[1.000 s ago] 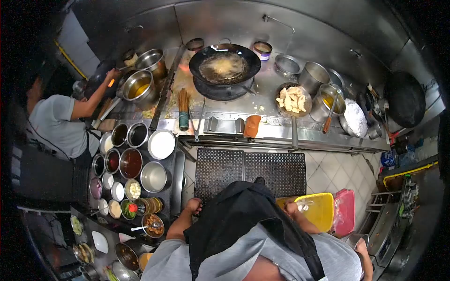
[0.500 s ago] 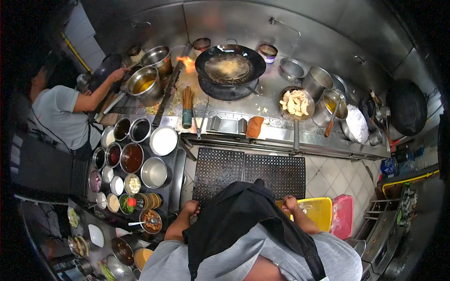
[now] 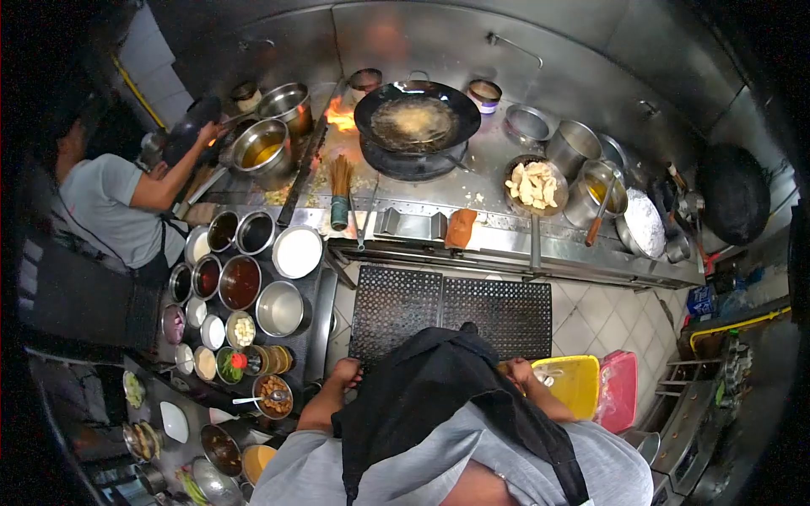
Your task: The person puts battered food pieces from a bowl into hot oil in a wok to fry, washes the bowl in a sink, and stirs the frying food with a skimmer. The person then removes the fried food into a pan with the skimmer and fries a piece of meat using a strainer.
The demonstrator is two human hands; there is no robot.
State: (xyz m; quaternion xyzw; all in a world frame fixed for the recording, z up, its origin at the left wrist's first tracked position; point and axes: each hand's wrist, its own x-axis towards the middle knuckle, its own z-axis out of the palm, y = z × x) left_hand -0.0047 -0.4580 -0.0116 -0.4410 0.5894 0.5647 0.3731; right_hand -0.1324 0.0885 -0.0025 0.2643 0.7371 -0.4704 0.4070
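My left hand [image 3: 347, 373] is low at the left edge of my black apron [image 3: 434, 379], its fingers curled in. On the apron's other side, my right hand [image 3: 520, 371] is also closed, near a yellow bin [image 3: 574, 379]. Whether either hand grips the apron's cloth or something small is hidden. Ahead, a black wok [image 3: 456, 143] sits on a burner ring with bubbling oil and pale food inside. A strainer ladle of pale fried pieces [image 3: 535, 185] rests on the steel counter to the right, its handle pointing towards me.
Flame [image 3: 341, 115] rises left of the wok. A bamboo brush [image 3: 340, 190] and a folded orange cloth [image 3: 461, 228] lie along the counter's front. Sauce bowls [image 3: 240, 282] crowd the left table. A co-worker [image 3: 105, 198] handles another wok at far left. A pink bin [image 3: 620, 388] stands right.
The flame left of the wok has grown larger. The whole view has shifted slightly. My hands stay at about the same places beside the apron.
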